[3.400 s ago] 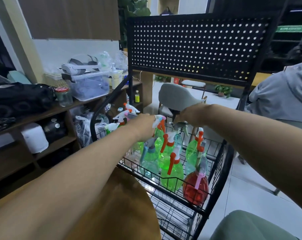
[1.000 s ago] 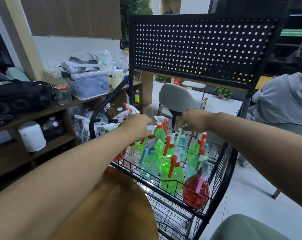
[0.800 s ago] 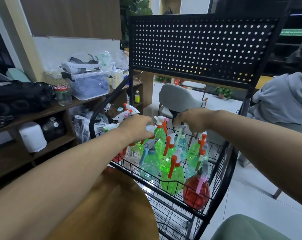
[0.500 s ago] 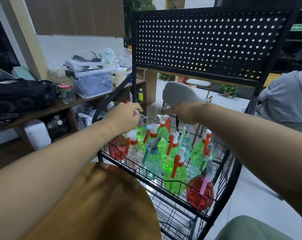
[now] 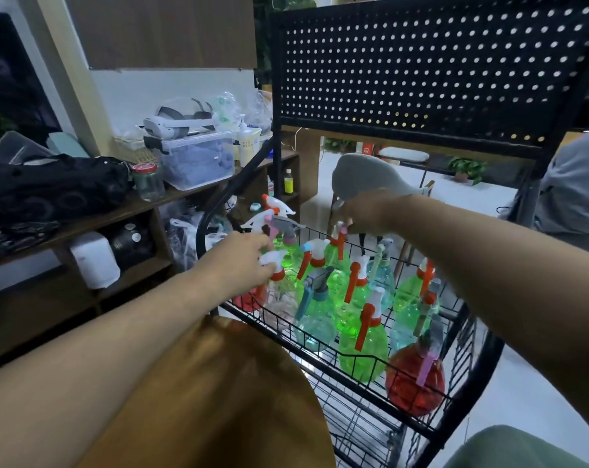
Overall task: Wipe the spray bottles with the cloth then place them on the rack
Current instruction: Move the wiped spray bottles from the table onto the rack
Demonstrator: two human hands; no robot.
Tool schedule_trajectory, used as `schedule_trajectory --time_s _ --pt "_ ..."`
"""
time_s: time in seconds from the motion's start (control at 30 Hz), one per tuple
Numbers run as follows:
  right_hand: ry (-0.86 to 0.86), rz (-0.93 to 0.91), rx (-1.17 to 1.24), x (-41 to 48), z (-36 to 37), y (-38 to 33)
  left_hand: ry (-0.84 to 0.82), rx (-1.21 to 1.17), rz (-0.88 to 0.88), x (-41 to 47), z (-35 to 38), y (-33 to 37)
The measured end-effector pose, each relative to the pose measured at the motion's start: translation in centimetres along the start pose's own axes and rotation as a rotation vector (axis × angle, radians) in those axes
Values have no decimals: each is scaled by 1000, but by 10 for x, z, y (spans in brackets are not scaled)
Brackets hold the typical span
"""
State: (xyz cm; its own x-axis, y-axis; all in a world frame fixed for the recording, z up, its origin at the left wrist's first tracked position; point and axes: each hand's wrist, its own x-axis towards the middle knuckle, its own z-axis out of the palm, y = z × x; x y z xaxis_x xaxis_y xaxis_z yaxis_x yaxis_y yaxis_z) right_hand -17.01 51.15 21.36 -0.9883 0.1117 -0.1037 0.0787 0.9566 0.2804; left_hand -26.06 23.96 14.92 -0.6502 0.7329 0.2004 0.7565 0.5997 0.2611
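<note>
Spray bottles (image 5: 360, 346) upright in the wire rack (image 5: 421, 79), right hand (image 5: 364, 214) at its 12 o'clock, fingers pinching the top of a green bottle (image 5: 335, 257), left hand (image 5: 240, 261) at 9 o'clock, fingers at a white sprayer (image 5: 273, 260), grip unclear

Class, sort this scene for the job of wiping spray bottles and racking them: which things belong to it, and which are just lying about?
Belongs to the job: spray bottles, wire rack, left hand, right hand.

Lying about: headset, plastic box, glass jar, black bag, grey chair, paper roll.
</note>
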Motion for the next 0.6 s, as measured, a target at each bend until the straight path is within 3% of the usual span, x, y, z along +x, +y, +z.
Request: schedule_trajectory --time_s 0.6 --pt "3 59 -57 27 8 -6 54 -1 48 3 4 0"
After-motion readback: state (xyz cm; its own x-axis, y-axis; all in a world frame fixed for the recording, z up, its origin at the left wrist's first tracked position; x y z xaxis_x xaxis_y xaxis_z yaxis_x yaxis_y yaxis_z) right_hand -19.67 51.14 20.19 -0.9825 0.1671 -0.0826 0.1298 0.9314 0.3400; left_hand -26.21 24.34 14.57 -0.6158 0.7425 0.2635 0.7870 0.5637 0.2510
